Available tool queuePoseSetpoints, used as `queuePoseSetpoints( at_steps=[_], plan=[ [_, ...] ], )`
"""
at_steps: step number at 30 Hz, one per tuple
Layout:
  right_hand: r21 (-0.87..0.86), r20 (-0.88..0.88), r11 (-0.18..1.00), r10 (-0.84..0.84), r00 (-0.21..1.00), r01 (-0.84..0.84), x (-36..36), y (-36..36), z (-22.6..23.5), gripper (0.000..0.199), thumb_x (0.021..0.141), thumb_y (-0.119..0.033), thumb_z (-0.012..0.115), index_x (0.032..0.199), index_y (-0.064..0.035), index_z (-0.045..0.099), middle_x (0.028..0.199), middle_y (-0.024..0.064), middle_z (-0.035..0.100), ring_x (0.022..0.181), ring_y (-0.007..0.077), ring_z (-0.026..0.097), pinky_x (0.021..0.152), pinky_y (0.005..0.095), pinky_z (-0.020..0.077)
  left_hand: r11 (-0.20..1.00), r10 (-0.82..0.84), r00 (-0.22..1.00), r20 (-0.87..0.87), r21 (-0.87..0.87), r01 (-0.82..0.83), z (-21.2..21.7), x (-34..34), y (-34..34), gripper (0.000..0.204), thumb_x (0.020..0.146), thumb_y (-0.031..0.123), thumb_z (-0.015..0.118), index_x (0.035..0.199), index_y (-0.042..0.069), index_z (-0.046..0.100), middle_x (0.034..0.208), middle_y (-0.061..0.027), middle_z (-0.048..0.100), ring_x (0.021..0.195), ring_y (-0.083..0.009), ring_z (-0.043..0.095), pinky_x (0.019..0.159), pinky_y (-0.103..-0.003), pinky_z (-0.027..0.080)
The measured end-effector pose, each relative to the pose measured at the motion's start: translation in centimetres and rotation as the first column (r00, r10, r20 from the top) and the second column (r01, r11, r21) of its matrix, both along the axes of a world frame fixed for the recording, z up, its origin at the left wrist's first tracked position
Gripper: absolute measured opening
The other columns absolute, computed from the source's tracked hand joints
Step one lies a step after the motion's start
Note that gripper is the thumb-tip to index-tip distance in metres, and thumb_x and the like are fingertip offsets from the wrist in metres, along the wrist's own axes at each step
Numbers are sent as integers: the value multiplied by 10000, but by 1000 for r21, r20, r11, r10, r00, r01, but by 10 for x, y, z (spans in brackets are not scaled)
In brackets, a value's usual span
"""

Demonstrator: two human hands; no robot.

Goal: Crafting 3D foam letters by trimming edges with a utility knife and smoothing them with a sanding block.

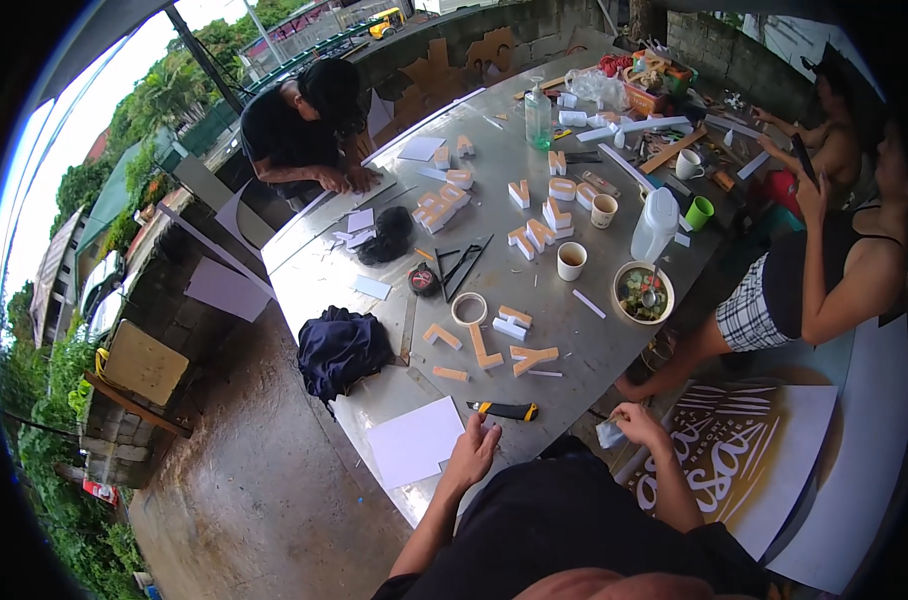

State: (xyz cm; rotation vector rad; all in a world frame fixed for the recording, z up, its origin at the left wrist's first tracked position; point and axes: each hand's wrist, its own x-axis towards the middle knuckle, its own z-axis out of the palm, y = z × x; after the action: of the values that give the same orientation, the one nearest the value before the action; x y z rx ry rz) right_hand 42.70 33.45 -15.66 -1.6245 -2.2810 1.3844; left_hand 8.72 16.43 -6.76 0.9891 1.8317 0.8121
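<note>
Here, the right hand (638, 424) has its grip closed on a small bluish-white piece (609, 434) (left hand (472, 453) loosely open)

Pale thing (609, 433) in the right hand (635, 424) too small to tell, sign (774, 455) partly behind the forearm (680, 497), far clutter (657, 78) indistinct from here.

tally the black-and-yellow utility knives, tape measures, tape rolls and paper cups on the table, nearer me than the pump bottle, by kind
black-and-yellow utility knife: 1
tape measure: 1
tape roll: 1
paper cups: 2
total: 5
</note>
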Motion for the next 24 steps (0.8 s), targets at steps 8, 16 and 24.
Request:
queuePoseSetpoints(
  at_steps=[8,16,24],
  plan=[
    [738,65,314,848,527,-597,-123,-15,413,184,851,-184,642,1018,-142,708,845,-4,610,811,198,590,746,333,454,961,-277,938,-210,-31,276,-29,0,-13,520,994,441,636,1218,-3,484,1020,-303,702,984,-508,669,815,-522,528],
    [719,585,-175,675,450,-672,-181,-77,486,149,826,-222,666,939,-126,682,782,-11,586,762,171,580,686,318,428,948,-296,955,-26,117,297,-55,-28,-34,607,1004,493,579,1377,55,387,1186,-244,577,1142,-455,522,934,-550,403],
    [666,648,-219,643,408,-713,-200,-82,473,131,801,-230,695,879,-126,676,778,-12,612,753,167,593,684,316,426,988,-157,981,-113,-13,156,-22,-25,-31,542,980,439,655,1261,16,466,942,-272,673,930,-500,638,759,-537,488]
  ],
)
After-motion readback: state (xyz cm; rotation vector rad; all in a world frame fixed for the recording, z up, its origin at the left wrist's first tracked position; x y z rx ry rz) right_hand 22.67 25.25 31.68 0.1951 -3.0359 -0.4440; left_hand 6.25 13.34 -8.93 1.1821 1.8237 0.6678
